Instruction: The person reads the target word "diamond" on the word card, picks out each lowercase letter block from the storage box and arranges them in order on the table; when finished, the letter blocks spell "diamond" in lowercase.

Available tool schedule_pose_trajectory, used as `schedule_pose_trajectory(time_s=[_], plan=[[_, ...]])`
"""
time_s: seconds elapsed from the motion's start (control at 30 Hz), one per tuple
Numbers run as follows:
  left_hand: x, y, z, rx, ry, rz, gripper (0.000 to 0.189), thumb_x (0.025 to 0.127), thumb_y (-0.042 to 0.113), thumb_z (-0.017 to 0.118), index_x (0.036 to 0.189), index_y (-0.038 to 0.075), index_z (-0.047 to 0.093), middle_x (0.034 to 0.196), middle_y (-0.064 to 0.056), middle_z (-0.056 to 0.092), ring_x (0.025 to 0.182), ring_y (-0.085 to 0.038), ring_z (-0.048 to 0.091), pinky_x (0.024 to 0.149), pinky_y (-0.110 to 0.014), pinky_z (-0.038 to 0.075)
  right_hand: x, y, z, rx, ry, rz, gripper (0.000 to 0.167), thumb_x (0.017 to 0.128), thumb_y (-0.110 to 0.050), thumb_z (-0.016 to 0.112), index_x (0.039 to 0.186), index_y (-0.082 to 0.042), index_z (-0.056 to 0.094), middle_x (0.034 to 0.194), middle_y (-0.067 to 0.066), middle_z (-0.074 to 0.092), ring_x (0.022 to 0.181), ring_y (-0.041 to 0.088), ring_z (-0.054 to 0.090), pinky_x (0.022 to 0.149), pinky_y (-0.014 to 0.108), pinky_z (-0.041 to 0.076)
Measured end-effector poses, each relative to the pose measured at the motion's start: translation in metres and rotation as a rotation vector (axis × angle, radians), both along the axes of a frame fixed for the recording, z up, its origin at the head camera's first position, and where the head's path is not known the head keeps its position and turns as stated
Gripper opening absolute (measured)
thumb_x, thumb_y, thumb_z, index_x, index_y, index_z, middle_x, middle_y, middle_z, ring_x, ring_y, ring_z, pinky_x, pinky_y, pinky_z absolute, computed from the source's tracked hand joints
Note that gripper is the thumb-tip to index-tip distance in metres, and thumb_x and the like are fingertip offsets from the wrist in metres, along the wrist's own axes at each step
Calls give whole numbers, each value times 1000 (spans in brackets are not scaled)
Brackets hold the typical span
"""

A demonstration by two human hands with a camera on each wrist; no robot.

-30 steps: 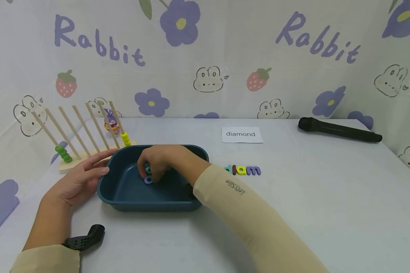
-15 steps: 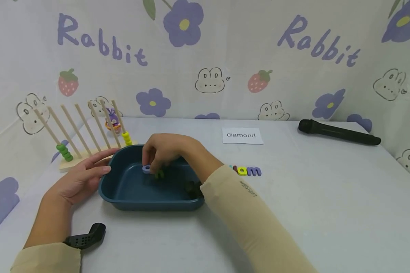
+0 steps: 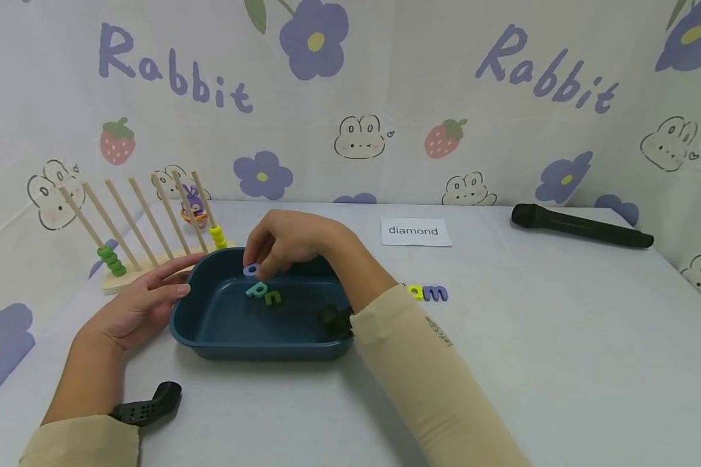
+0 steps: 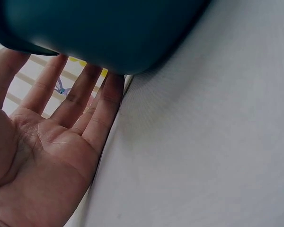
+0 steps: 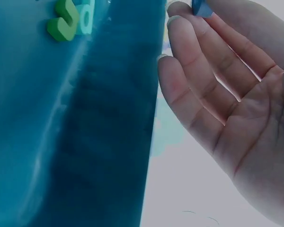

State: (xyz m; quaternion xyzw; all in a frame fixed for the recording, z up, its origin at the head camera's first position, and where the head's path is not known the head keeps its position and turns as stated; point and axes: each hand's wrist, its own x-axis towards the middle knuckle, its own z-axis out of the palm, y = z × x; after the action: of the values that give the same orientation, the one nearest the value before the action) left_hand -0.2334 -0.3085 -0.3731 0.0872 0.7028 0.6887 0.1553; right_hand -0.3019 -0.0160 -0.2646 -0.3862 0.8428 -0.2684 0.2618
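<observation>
- Over one blue tray (image 3: 263,352), the right hand (image 3: 295,237) is pinching one purple letter (image 3: 251,270).
- Inside, two are lying side by side: one teal letter (image 3: 257,290), one green letter (image 3: 273,298).
- Against the tray's left end, the left hand (image 3: 137,311) is resting, fingers straight and apart.
- Beyond the right sleeve (image 3: 432,363), one yellow letter (image 3: 415,293) and one violet "m" (image 3: 435,294) are showing.

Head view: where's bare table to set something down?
Widest: right of the purple m and right sleeve, nearer than the microphone. Smaller: between black wristband, blue tray and right sleeve. Crowded: left, around bead rack and left hand.
</observation>
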Motion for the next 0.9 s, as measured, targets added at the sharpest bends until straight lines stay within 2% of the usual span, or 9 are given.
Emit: schedule_pose_trajectory(time_s=[0.23, 0.4, 0.63, 0.9], plan=[[0, 0, -1, 16, 2, -1, 55, 107, 14, 54, 159, 24, 40, 150, 5, 44, 126, -8, 59, 98, -27, 56, 5, 9, 10, 11, 92, -28, 21, 92, -17, 78, 112, -17, 77, 108, -2, 74, 97, 15, 67, 83, 26, 57], [-1, 0, -2, 7, 3, 4, 55, 107, 14, 54, 159, 24, 40, 150, 5, 44, 125, -8, 60, 97, -27, 57, 12, 18, 18, -5, 137, -57, 23, 92, -18, 78, 115, -16, 77, 108, -2, 73, 99, 14, 67, 85, 26, 56], [-1, 1, -1, 18, 6, -6, 55, 107, 12, 53, 159, 23, 40, 150, 5, 45, 123, -8, 62, 97, -28, 57, 17, 38, 22, -128, 152, -97, 23, 91, -17, 78, 114, -14, 77, 105, -2, 74, 98, 13, 68, 85, 27, 57], [1, 1, 0, 23, 12, -15, 54, 107, 11, 52, 159, 23, 41, 147, 8, 49, 122, -8, 63, 96, -27, 57, 23, 56, 26, -223, 154, -136, 23, 92, -14, 76, 115, -13, 77, 104, 0, 74, 99, 15, 68, 85, 27, 58]])
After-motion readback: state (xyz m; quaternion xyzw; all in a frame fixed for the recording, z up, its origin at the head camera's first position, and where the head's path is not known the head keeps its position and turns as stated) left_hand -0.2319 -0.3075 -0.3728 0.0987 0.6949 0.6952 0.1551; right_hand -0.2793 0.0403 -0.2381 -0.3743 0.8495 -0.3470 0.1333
